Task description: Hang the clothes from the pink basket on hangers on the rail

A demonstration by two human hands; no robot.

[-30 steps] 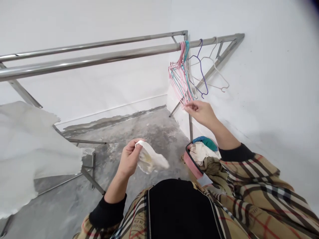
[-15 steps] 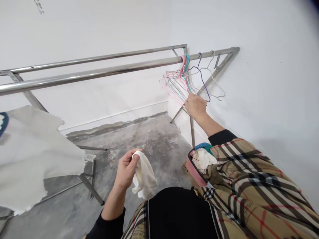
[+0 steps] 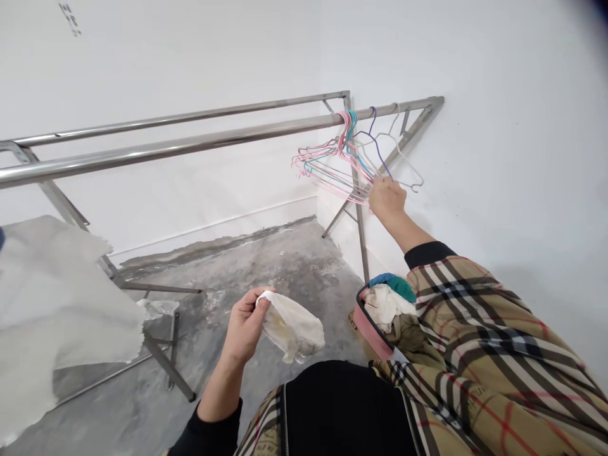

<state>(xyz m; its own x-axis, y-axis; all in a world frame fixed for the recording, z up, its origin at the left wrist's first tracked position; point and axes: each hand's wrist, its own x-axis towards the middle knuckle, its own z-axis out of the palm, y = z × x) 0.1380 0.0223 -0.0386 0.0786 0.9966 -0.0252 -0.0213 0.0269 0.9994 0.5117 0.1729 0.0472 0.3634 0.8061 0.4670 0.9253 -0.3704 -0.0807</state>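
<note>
My left hand [image 3: 244, 326] is closed on a small cream-white cloth [image 3: 293, 328], held low in front of my body. My right hand [image 3: 387, 196] reaches up and right, its fingers pinched on the lower bars of a bunch of pink and teal wire hangers [image 3: 332, 168]. Those hangers hang by their hooks from the near steel rail [image 3: 190, 146] of a drying rack and are swung out to the left. A purple hanger [image 3: 373, 142] and a white hanger [image 3: 403, 161] hang beside them on the same rail.
A pink basket [image 3: 368, 329] with several crumpled clothes stands on the concrete floor by my right side. A white garment [image 3: 52, 310] hangs at the left edge. The rack's far rail [image 3: 190, 116] runs along the white wall, and the corner is close on the right.
My right hand has risen and moved right along the hangers, swinging the pink and teal bunch out to the left. The cloth in my left hand has shifted a little.
</note>
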